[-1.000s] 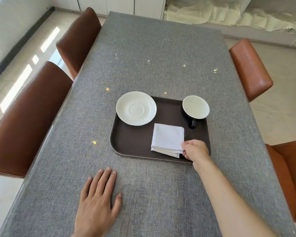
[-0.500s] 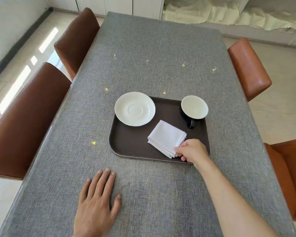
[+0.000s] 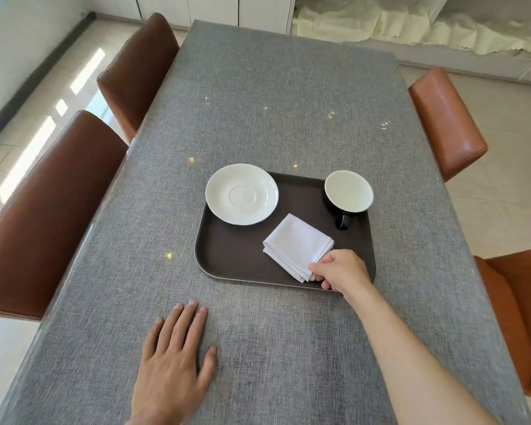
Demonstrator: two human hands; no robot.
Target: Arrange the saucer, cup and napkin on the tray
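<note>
Lying on a grey table [image 3: 273, 87], with bare cloth on every side: dark tray [image 3: 227, 256], near edge parallel to the table's near edge. Wide open surface beyond the tray toward the far end; a narrower strip on the right, toward the table's edge; broad bare cloth in front, around the left hand [image 3: 172, 363].

Set in the tray's far left corner: white saucer [image 3: 242, 194], rim reaching past the tray's far and left edges. Standing in the far right corner: dark cup [image 3: 348, 191] with pale inside, upright, handle pointing toward the viewer. Resting between and nearer: folded white napkin [image 3: 298, 245], turned cornerwise like a diamond, apart from both saucer and cup.

Pinching the napkin's near right corner: right hand [image 3: 341, 269], thumb and fingers [image 3: 318, 267] closed on the layered folds, knuckles over the tray's near right corner. Laid flat on the cloth in front of the tray: left hand, fingers spread slightly, holding nothing.

Hidden under the right hand: the tray's near right corner and the napkin's tip. Cut off at the bottom edge: both forearms. Partly seen at the sides: brown chairs [image 3: 52, 210].

Compared with half a second earlier: napkin angle, hands, saucer and cup much the same. Compared with one second earlier: napkin rotated from square-on to cornerwise.
</note>
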